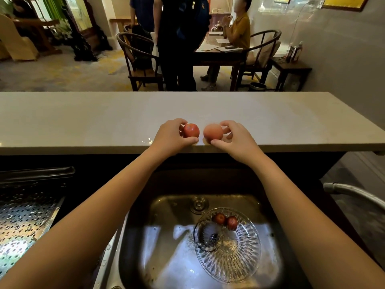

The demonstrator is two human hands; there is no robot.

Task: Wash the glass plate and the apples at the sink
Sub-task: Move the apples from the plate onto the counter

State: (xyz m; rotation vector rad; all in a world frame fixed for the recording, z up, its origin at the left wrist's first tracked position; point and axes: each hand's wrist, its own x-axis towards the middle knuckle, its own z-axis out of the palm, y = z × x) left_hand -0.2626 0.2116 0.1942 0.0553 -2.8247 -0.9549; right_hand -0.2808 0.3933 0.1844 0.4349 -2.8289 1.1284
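Observation:
Both my arms reach over the sink to the raised white counter (104, 122). My left hand (173, 136) grips a red apple (191, 130) at the counter's near edge. My right hand (233, 136) grips a paler, orange-pink apple (213, 132) just beside it; the two fruits almost touch. Down in the steel sink (166, 247) lies a cut-glass plate (228, 245), right of the middle. Two small dark red apples (226, 220) rest on the plate's far rim area.
The sink drain (199, 204) sits at the basin's far side. A perforated metal draining tray (23, 222) lies to the left, and a metal faucet hose (354, 192) curves in at the right. Beyond the counter, people stand and sit by a dark wooden table (220, 54) and chairs.

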